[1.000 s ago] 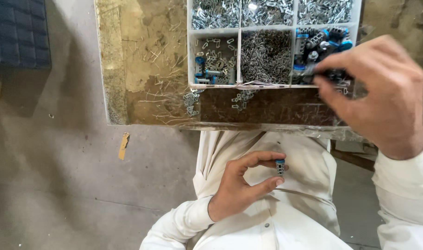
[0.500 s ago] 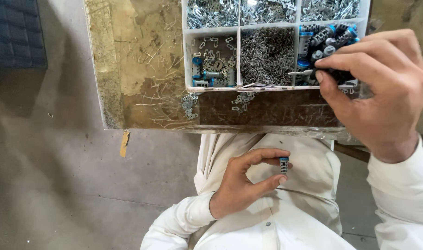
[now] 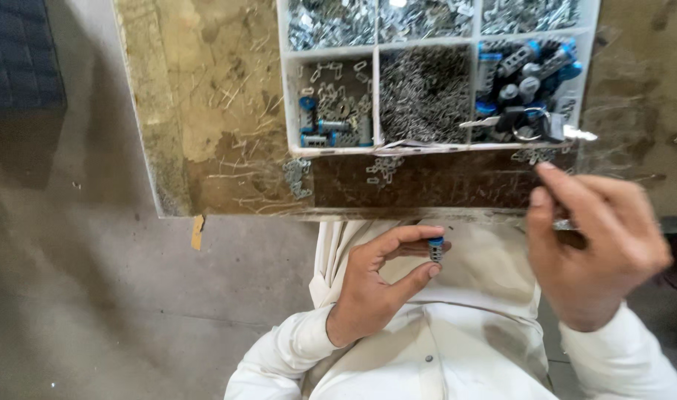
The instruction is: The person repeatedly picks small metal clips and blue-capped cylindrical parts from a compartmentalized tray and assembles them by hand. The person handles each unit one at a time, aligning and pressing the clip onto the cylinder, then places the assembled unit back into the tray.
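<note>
Left hand (image 3: 379, 285) is pinching a small grey metal cylinder with a blue cap (image 3: 435, 250) between thumb and fingertips, blue end up, and is holding it in front of the white buttoned shirt (image 3: 427, 348), just below the bench edge. Grip is light and at the ends of the piece, which is leaving its body exposed (probably so the part can be seen and worked on from the side).

Right hand (image 3: 601, 248) is hovering to the right at about the same height, fingers curled loosely together with the index finger raised. A glint of metal is showing under the fingers at its left edge; I cannot tell whether the hand is closed on a small part or merely shadowing one.

White plastic compartment tray (image 3: 377, 145) is sitting on the worn brown wooden bench top (image 3: 227, 111), close to the near edge and so within reach of both hands. Its compartments are keeping the stock sorted:
- lower left: a few grey-and-blue cylinders (image 3: 331, 111) mixed with flat metal links;
- lower middle: fine silver wire springs (image 3: 426, 96);
- lower right: a heap of blue-capped cylinders with a key ring (image 3: 531, 130);
- upper row: shiny stamped metal pieces (image 3: 427, 16).

Loose metal links (image 3: 297, 178) are lying scattered on the bench just in front of the tray. Grey concrete floor (image 3: 86, 296) is showing to the left.
</note>
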